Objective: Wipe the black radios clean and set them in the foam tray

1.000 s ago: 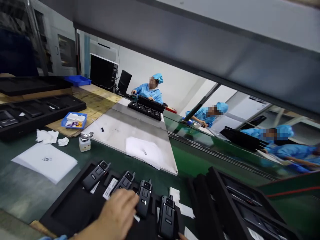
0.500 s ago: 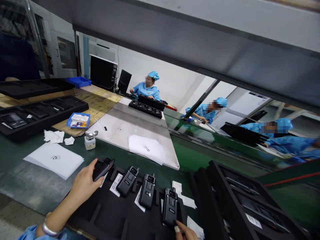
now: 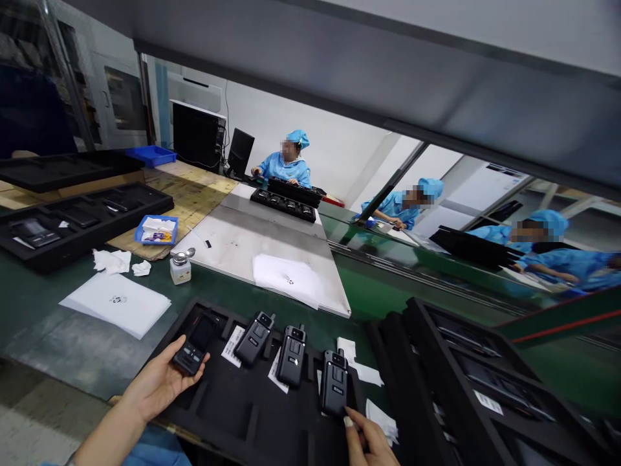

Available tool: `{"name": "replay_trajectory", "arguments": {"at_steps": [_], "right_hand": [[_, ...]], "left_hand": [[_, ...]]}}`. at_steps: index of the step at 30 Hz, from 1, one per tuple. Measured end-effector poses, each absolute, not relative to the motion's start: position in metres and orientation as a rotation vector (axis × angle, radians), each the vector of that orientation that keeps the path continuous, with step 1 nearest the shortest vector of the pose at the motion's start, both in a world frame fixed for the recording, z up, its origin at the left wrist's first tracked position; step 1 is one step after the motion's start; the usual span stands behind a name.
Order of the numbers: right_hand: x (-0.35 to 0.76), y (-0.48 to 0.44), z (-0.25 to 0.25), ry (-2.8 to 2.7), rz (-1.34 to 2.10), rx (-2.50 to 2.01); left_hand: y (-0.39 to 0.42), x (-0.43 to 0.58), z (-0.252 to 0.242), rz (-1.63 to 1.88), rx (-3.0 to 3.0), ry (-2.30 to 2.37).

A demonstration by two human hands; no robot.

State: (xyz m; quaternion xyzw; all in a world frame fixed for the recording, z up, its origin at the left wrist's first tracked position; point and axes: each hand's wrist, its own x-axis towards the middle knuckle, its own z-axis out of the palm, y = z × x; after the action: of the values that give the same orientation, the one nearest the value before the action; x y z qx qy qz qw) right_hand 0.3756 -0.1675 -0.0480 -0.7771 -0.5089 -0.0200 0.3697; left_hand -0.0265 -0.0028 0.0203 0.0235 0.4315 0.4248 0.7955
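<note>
My left hand (image 3: 165,382) is closed around a black handheld radio (image 3: 196,343), screen and keys facing me, over the left end of a black foam tray (image 3: 223,408). Three more radios lie back-up in the tray: a left one (image 3: 253,338), a middle one (image 3: 292,356) and a right one (image 3: 334,383). White labels show beside them. The thumb and a finger of my right hand (image 3: 369,441) are together at the lower corner of the right radio, touching it; the other fingers are partly cut off by the frame.
Stacked foam trays with radios (image 3: 480,382) stand at right, another tray (image 3: 82,220) at left. Also here are white sheets (image 3: 116,301), a dispenser bottle (image 3: 180,268), a blue box (image 3: 156,239) and crumpled tissue (image 3: 112,261). Co-workers in blue sit across the line.
My left hand has turned the radio so its screen faces me and lowered it slightly. The right hand stays at the right radio's lower corner. The view has shifted a little.
</note>
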Motion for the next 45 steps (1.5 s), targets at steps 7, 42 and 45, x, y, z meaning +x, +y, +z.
{"name": "replay_trajectory", "arguments": {"at_steps": [7,42,45], "right_hand": [[0.374,-0.168,-0.048,-1.277,-0.055,-2.000],[0.367,-0.168,-0.040,-1.233,0.054,-1.947],[0.367,-0.167,-0.041,-1.232,0.042,-1.944]], "left_hand": [[-0.005,-0.029,0.026,0.920,0.113,0.945],[-0.027,0.055,0.038,0.744,0.679,0.999],[-0.039,0.052,0.035,0.784,0.199,0.883]]}}
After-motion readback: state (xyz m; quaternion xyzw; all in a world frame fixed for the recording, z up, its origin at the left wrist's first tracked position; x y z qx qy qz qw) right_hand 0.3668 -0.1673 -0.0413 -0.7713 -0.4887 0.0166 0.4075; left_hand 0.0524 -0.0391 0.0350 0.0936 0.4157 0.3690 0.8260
